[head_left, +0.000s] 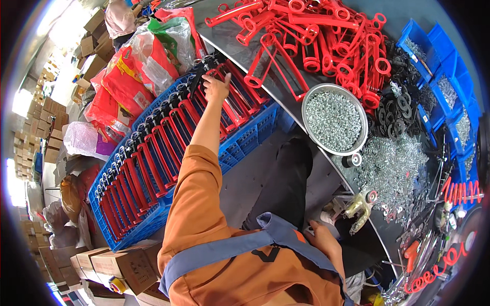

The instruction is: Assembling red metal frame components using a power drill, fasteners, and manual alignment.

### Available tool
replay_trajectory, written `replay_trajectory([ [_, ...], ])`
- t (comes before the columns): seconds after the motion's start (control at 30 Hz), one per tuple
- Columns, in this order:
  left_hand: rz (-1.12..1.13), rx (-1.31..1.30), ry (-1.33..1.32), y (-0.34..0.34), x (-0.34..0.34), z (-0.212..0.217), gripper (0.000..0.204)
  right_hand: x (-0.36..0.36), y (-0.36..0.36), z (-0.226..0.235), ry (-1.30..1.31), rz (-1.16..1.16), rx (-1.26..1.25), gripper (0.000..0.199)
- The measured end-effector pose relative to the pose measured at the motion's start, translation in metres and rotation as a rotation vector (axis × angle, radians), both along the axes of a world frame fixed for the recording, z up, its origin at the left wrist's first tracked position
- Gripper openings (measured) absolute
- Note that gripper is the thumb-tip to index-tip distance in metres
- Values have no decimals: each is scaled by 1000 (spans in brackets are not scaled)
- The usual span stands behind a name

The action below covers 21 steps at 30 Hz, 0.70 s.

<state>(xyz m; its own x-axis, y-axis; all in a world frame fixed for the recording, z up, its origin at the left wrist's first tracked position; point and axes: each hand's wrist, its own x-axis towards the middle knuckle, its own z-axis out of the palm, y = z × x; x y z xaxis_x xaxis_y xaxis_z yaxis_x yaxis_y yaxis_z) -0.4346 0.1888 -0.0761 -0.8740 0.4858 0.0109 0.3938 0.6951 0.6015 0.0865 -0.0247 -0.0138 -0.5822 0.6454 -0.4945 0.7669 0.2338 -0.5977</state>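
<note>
My left hand is stretched out over the far end of a blue plastic crate, its fingers apart. Beneath and beside it stand red-framed tools with black tops, resembling caulking guns, packed in a long row. Its fingertips are close to the black tops; contact is hard to judge. Low by my lap is my right hand, near the bench edge and a small pale object. Its fingers are partly hidden, so any hold there is unclear.
On the grey bench lie a heap of red frames, a steel bowl of small metal parts, loose metal parts and black rings. Blue bins line its far side. Cartons and red bags stand left.
</note>
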Motion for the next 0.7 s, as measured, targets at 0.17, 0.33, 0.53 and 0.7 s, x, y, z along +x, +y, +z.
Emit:
replay_trajectory([
  [0.17,22,37,-66,-5,-13,-10,117,-15,4,1,30,52,24,44],
  [0.33,223,-74,4,9,14,14,97,-4,-4,-15,52,38,75,44],
  [0.53,92,8,116,8,10,7,70,-5,-6,-9,9,-6,-11,43],
  [0.7,19,8,160,13,1,-14,57,-13,-2,1,-2,-8,25,43],
])
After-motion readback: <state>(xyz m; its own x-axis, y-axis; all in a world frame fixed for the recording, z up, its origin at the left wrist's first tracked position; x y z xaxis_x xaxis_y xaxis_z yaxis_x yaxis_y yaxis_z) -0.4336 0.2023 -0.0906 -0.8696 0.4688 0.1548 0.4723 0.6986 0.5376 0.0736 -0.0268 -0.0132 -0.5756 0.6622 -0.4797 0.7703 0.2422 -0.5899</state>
